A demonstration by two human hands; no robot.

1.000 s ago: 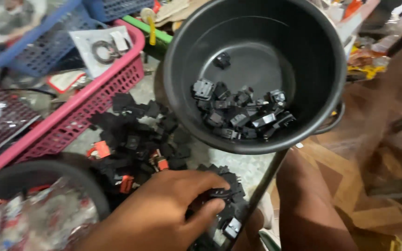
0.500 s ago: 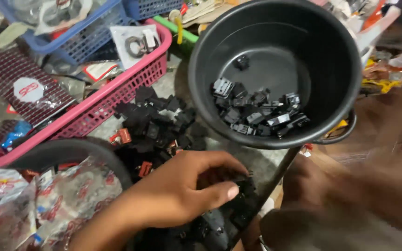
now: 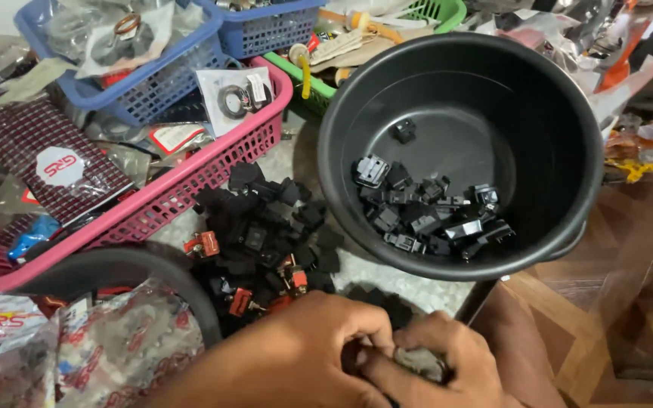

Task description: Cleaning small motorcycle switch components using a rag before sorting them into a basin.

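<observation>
Down at the bottom edge, the left hand (image 3: 296, 359) and the right hand (image 3: 436, 363) meet with fingers curled inward, closed together over a small dark part (image 3: 417, 361) of which only a sliver shows between the knuckles; which hand actually pinches it I cannot tell. Just above the hands, on the pale speckled floor (image 3: 376, 272), lies a loose heap of black plastic parts (image 3: 266, 227), a few with red or orange pieces among them. To the right of the heap sits a black plastic bucket (image 3: 568, 121), tilted toward the camera, and a smaller cluster of similar black parts in the bucket (image 3: 425, 211) covers only the lower side of its bottom, one piece lying apart higher up. By that showing the sorting looks roughly a third done: the floor heap appears the larger of the two, and the bucket has plenty of room left. A pink basket (image 3: 190, 189) holding packaged goods borders the heap on the left, with a blue basket (image 3: 137, 98) behind it and a green basket (image 3: 432, 19) beyond the bucket's rim.
</observation>
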